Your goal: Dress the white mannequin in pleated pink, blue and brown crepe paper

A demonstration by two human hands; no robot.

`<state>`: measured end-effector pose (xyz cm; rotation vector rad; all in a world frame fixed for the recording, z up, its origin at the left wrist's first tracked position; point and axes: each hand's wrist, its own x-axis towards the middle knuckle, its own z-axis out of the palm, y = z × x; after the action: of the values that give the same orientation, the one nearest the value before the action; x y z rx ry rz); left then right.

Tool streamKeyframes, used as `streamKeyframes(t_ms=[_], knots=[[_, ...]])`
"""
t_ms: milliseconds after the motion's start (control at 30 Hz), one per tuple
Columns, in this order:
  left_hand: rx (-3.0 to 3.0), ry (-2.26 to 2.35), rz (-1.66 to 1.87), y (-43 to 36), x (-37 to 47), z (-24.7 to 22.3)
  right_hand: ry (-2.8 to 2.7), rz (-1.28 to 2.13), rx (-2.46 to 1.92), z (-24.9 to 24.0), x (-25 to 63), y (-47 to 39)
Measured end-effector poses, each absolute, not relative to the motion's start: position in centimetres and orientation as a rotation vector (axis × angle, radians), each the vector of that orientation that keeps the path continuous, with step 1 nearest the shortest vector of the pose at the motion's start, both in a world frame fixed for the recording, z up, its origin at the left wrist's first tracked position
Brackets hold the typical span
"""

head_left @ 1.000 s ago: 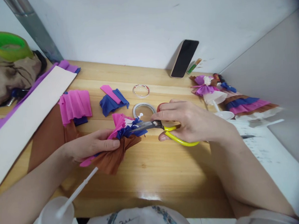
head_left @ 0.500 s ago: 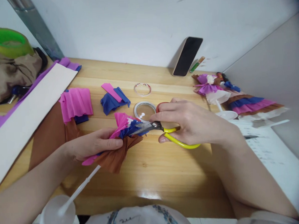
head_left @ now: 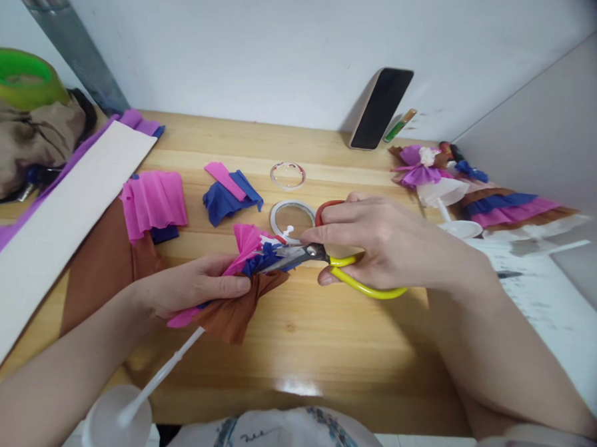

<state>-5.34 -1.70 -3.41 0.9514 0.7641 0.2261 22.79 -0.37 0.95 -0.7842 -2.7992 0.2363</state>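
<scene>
My left hand [head_left: 206,282] pinches a gathered bundle of pink, blue and brown crepe paper [head_left: 236,310]. Below the bundle a white plastic stick [head_left: 161,376] runs down to a round white base [head_left: 116,430] near the table's front edge. My right hand [head_left: 374,243] is closed on scissors [head_left: 364,287] with yellow and red handles. Their blades lie at the blue paper of the bundle, partly hidden by it. A small white plastic tip shows just above the blades, in front of a roll of tape [head_left: 292,217].
Behind lie pink paper [head_left: 154,201], blue pieces [head_left: 222,202] and a clear ring [head_left: 287,175]. A white board [head_left: 69,249] lies left. A phone [head_left: 382,109] leans on the wall. Finished-looking paper figures [head_left: 512,209] stand or lie right, beside a white sheet [head_left: 557,303].
The scissor blades have closed slightly on the blue paper. Both hands stay in nearly the same place, and the whole view has shifted a little.
</scene>
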Motion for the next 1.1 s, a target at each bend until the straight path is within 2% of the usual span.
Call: streamKeyframes(t_ms=[1100], knots=[[0.971, 0.696, 0.234, -1.9, -5.0, -3.5, -2.903, 0.179, -0.843, 1.8, 22.8, -0.6]])
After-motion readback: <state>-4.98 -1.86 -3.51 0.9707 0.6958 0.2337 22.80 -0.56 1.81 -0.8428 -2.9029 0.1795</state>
